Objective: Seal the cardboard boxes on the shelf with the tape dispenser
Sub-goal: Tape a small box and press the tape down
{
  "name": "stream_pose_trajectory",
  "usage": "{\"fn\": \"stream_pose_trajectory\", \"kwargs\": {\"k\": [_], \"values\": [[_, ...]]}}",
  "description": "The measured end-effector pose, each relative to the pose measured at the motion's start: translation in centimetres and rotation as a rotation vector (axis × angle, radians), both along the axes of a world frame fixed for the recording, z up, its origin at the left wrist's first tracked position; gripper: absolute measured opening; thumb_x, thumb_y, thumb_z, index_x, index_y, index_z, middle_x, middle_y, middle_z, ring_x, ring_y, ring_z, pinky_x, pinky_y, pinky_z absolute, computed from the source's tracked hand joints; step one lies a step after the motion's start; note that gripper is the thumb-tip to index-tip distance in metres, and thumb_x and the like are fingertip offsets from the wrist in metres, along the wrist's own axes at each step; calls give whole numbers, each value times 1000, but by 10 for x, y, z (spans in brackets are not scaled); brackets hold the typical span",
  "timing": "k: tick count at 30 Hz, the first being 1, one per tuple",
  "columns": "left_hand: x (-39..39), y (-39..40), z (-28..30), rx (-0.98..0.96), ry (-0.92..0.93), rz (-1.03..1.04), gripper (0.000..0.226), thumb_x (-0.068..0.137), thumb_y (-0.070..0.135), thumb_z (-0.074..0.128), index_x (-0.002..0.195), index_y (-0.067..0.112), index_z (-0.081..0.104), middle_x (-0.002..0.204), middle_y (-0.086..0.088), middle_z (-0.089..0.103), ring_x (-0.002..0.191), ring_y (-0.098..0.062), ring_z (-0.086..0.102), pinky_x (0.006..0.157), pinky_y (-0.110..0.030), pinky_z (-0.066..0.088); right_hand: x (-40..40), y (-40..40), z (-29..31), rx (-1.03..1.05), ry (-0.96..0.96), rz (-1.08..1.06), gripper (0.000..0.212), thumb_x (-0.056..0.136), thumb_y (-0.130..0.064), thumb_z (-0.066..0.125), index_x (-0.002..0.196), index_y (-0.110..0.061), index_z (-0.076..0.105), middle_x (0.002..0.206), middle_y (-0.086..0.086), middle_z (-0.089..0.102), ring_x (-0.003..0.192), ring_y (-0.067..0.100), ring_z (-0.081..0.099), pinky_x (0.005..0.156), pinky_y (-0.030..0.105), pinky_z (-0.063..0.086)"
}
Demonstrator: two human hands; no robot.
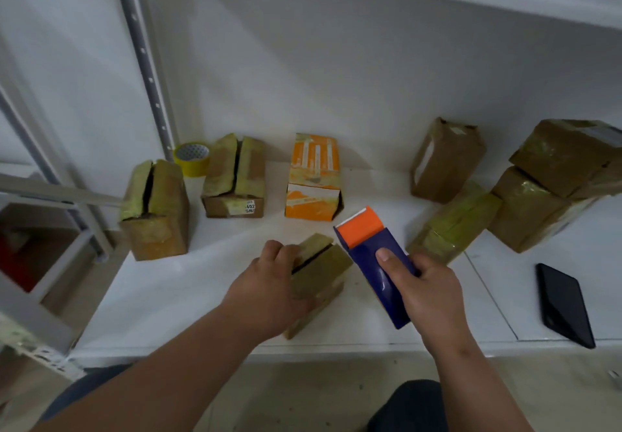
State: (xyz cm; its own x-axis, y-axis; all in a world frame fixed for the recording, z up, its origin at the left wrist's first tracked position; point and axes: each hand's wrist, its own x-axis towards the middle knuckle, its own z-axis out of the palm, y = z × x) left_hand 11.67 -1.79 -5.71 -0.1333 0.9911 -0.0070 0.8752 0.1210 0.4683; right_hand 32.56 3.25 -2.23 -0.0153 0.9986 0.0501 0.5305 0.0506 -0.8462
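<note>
My left hand (269, 283) lay over the near-left side of a small brown cardboard box (319, 270) at the front of the white shelf board (168, 297), fingers curled over its far edge and gripping it; the box's top flaps stood apart, a dark slit running between them. My right hand (427, 290) held the blue tape dispenser with an orange front plate (373, 263) just at 3 o'clock of that box, thumb flat along its blue top and the other fingers wrapped underneath, the orange end pointing toward 11 o'clock above the shelf. From the small box, at 10 o'clock stood a taller brown carton with yellowish tape and a split top (154, 209); at 11 o'clock sat a second brown carton with parted flaps (235, 179), and beside it against the upright a roll of yellow tape (192, 159). At 12 o'clock stood an orange and white printed carton (314, 179). At 2 o'clock, a brown box already wrapped in yellowish tape (454, 223) lay tilted, with an upright brown parcel (447, 159) behind it and, farther right, 2 stacked taped brown boxes (552, 185). A black phone (565, 303) lay flat at 3 o'clock near the shelf's front edge.
</note>
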Motion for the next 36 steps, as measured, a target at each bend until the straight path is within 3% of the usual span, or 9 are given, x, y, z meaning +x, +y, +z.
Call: {"fn": "stream_pose_trajectory", "kwargs": {"k": [5,9,13,17,20,22,27,33,36], "values": [[-30,-17,7,-55,-3,-256,71,75,52,68,139,37,42,133,21,38,118,-3,45,97,-13,37,7,-4,3,21,-61,94,41,84,-47,65,74,-7,61,63,5,64,55,17,59,52,23,43],[-53,-34,17,-102,55,-316,71,82,47,67,144,43,33,130,33,25,118,14,27,87,9,13,6,-12,7,27,-32,188,49,72,-60,68,71,-12,61,60,1,63,47,6,53,45,16,41],[-57,-39,19,-143,47,-297,81,88,46,63,151,40,13,140,32,12,137,7,15,95,6,-3,1,-19,10,1,-25,251,57,57,-70,55,72,-16,64,63,-4,66,53,8,60,46,17,44],[-49,-39,25,-139,-108,-168,81,87,56,60,151,40,14,146,25,24,142,-3,22,115,-22,18,-3,-23,15,11,-8,313,54,56,-67,58,71,-16,65,63,-3,67,53,7,61,45,15,44],[-38,-40,35,9,-532,68,38,91,46,59,128,42,54,122,28,54,106,7,53,85,-11,42,-1,-26,20,26,-2,352,49,57,-65,61,70,-18,66,63,-2,67,54,6,62,47,14,45],[-31,-41,42,57,-824,188,21,90,44,61,109,37,67,104,20,69,97,4,63,81,-17,50,-1,-28,23,30,-8,376,47,57,-65,61,68,-20,66,63,0,67,53,7,61,47,15,45],[-18,-47,55,-113,-1333,163,57,68,51,68,107,10,70,103,-11,73,100,-29,68,94,-44,54,-7,-34,29,10,44,449,53,52,-74,66,72,-24,68,63,5,66,50,6,58,47,14,42],[-15,-57,47,-105,-1446,155,14,85,26,64,82,13,68,77,-5,66,74,-17,61,70,-31,53,-11,-43,34,-21,3,502,49,50,-75,67,66,-28,67,63,5,66,50,6,58,48,13,41],[-14,-66,45,-61,-1344,177,21,93,23,58,76,16,67,72,-4,65,67,-14,60,65,-26,50,-14,-51,37,-57,-35,524,38,52,-66,67,65,-30,68,60,1,65,48,2,57,47,12,40]]}}
